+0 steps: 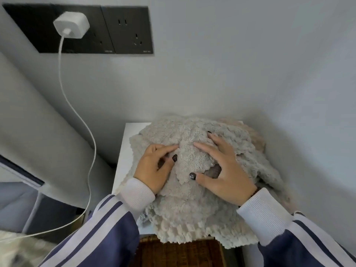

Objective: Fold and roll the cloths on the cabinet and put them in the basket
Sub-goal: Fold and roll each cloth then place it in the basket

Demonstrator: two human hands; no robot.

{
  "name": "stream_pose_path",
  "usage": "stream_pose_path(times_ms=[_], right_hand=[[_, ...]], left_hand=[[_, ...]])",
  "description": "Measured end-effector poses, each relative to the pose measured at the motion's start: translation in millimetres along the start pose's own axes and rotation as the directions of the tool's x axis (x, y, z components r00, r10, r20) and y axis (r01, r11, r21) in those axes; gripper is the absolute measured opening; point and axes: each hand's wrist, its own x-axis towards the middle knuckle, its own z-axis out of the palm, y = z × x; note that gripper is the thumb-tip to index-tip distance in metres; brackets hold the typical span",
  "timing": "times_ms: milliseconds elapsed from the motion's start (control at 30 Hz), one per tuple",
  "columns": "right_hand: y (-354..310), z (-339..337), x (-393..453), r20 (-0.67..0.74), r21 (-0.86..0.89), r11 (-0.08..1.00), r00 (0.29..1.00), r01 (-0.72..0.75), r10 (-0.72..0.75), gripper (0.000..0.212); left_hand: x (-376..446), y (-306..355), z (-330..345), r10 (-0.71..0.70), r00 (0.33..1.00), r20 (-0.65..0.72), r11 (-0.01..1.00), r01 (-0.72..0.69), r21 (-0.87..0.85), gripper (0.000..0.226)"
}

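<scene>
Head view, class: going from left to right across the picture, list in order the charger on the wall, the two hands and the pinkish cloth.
White charger → left hand → right hand → pinkish cloth showing from under the grey fleece cloth.

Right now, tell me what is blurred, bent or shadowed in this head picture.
Head view: wide-angle bend tilts the black socket panel and bows the wall; the fluffy grey cloth and both hands, left hand and right hand, are fairly sharp; the bottom-left corner smears; light is soft, with faint shadow right of the cloth.
</scene>
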Motion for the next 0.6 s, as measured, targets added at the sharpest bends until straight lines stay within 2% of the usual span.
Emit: stream_pose_path(times_ms=[233,433,600], right_hand=[[22,7,9,0.01,0.035,0.996,0.996,0.084,-0.084,0.07],[18,7,10,-0.146,-0.037,0.992,0.981,0.122,-0.126,0.035],[9,4,1,-0.239,-0.148,0.978,0.955,0.144,-0.176,0.032]], left_hand=[[10,-25,2,0.165,0.986,-0.005,0.986,-0.165,-0.019,0.054],[3,-33,0,0.249,0.969,-0.003,0.968,-0.249,-0.037,0.043],[-21,-31,-2,0.268,0.964,-0.002,0.962,-0.267,-0.056,0.042]])
